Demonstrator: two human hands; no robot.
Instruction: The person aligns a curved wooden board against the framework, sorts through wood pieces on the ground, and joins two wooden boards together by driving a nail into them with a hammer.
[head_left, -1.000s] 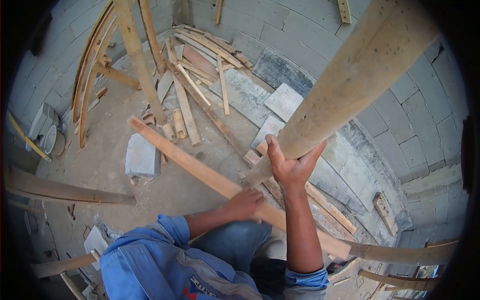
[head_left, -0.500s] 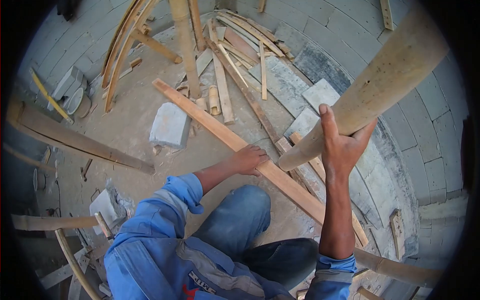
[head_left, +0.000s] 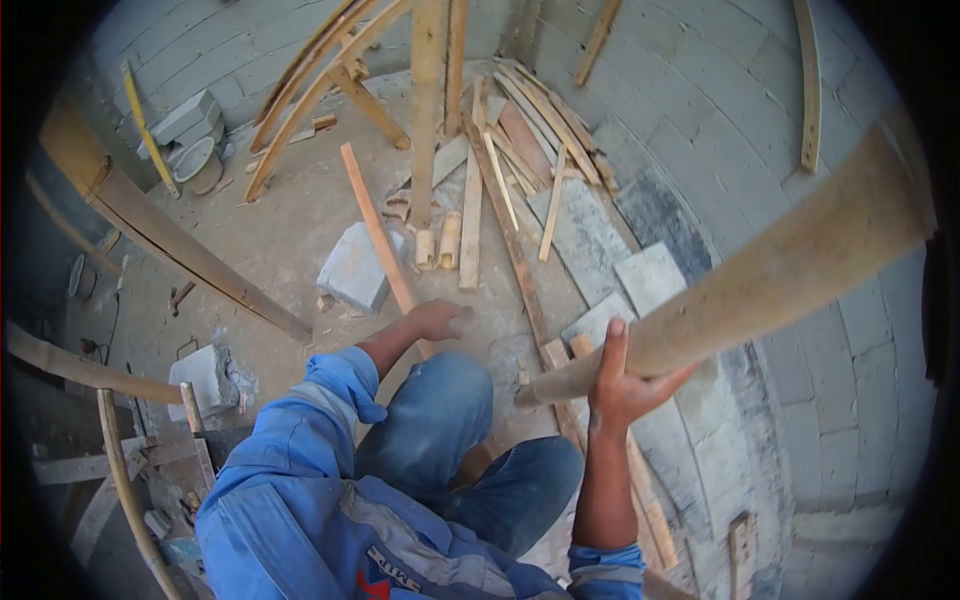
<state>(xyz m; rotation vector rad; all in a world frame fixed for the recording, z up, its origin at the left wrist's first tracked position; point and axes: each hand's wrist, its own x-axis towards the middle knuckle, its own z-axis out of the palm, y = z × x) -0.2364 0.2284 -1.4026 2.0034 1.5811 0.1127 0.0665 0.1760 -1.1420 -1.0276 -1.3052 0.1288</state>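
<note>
Bamboo pole (head_left: 770, 300) was held aslant at the person's right, its lower end near the floor by the knees (head_left: 560, 465); whether floor was touched could not be told. It was clasped from below by the right hand (head_left: 630, 395) alone, thumb and fingers parted around it. Rolling or slipping off the palm was judged likeliest, caused by round sides and one-handed support; a knee could then be struck. Plank (head_left: 376, 225) was overhung by the blurred left hand (head_left: 437, 320); grip or mere touch could not be told. If loosely held, it might be tipped.

Around: slanting pole (head_left: 210, 262) noted at left, well apart. Lower end hemmed in by long board (head_left: 511, 235). Plank's left side crowded by block (head_left: 350, 268). Bamboo offcuts (head_left: 450, 240) seen beyond.
</note>
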